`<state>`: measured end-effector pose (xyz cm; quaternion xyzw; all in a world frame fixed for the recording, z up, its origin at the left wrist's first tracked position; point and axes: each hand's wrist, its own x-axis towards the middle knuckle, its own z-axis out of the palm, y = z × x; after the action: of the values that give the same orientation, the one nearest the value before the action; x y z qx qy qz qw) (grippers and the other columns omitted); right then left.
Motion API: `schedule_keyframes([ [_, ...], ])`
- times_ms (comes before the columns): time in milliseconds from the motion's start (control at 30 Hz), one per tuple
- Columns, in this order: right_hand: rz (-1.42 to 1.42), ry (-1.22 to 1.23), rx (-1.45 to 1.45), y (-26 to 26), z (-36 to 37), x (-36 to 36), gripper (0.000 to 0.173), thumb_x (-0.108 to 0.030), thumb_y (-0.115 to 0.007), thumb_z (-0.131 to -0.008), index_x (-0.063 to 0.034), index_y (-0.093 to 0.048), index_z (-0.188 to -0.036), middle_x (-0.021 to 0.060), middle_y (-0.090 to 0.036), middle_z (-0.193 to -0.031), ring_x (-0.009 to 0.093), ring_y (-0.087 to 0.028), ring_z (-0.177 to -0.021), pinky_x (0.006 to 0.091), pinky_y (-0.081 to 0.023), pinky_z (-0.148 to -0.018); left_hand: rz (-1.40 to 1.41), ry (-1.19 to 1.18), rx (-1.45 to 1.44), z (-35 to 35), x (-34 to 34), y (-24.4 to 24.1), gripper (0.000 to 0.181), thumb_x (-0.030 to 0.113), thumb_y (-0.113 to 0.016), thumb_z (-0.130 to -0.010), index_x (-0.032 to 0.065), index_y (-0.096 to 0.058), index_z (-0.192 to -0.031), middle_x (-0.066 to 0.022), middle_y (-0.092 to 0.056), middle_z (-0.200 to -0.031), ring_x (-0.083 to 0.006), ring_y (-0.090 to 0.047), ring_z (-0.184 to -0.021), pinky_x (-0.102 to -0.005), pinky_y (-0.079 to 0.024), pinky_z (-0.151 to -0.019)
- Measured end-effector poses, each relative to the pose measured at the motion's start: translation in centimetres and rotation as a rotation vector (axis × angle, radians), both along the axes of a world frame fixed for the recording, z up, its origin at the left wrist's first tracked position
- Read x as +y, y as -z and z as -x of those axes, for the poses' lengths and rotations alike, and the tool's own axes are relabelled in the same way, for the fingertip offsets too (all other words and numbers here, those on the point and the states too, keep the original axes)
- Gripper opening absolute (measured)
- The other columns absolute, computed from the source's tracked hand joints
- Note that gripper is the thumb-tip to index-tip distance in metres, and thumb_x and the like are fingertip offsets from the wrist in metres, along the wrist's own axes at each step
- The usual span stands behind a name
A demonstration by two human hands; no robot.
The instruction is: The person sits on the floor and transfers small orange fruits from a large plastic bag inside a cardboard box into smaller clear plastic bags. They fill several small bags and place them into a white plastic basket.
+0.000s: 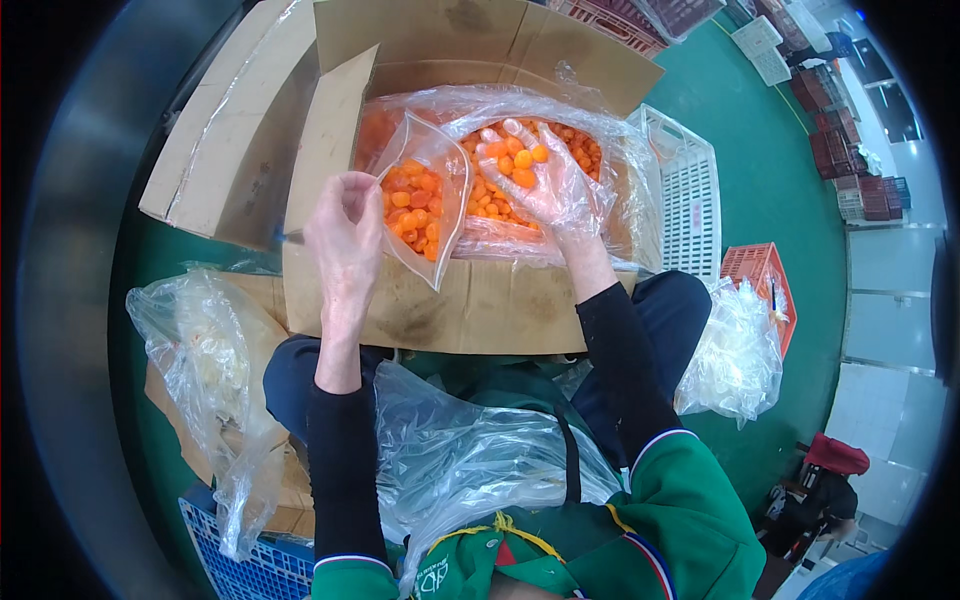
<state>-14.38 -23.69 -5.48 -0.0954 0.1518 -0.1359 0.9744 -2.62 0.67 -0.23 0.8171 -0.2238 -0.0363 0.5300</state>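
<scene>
My bare left hand (349,225) pinches the edge of a clear zip bag (448,247), which is partly filled with small round orange fruits (411,214). Beside it, my right hand (555,187) wears a thin clear plastic glove. Its palm faces up and several orange fruits (523,160) lie on the palm and fingers. Both hands are over an open cardboard box (480,300). Inside the box, a clear plastic liner (525,97) surrounds a large heap of the same orange fruits (487,202).
A white plastic crate (686,195) stands right of the box, with a red crate (750,262) and a bundle of clear bags (731,352) nearby. At left are another cardboard box (232,127), crumpled plastic (214,360) and a blue crate (247,562). A person (829,499) is at far right.
</scene>
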Motion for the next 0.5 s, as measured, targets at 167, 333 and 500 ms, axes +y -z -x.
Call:
schedule_keyframes([
  [167,0.034,0.0,-0.053,-2.7,-0.7,1.0,0.048,-0.037,-0.043,-0.107,0.0002,-0.046,-0.138,0.0259,-0.045,-0.144,0.041,-0.045,-0.134,0.0563,-0.042,-0.111,-0.011,-0.01,0.016,0.2,0.0,-0.4,0.014,0.01,-0.065,-0.091,0.0012,-0.067,-0.102,-0.0077,-0.069,-0.082,-0.014,-0.065,-0.074,-0.0298,-0.052,-0.069],
  [333,0.187,-0.05,-0.147,-6.2,-0.9,3.5,0.045,-0.029,-0.048,-0.105,0.0012,-0.046,-0.138,0.0239,-0.046,-0.145,0.038,-0.047,-0.135,0.0558,-0.04,-0.112,-0.004,-0.033,-0.072,-0.1,0.1,0.1,0.013,0.009,-0.067,-0.09,-0.0002,-0.068,-0.099,-0.0057,-0.068,-0.077,-0.0098,-0.062,-0.067,-0.0263,-0.052,-0.061],
  [500,0.631,-0.055,-0.012,-9.1,-1.8,7.4,0.035,-0.018,-0.053,-0.102,-0.0001,-0.055,-0.132,0.0172,-0.057,-0.134,0.028,-0.057,-0.124,0.0417,-0.049,-0.104,-0.007,-0.038,-0.048,-0.2,-0.1,0.2,0.013,0.01,-0.067,-0.09,0.0,-0.068,-0.099,-0.0058,-0.069,-0.077,-0.01,-0.063,-0.066,-0.0265,-0.052,-0.06],
])
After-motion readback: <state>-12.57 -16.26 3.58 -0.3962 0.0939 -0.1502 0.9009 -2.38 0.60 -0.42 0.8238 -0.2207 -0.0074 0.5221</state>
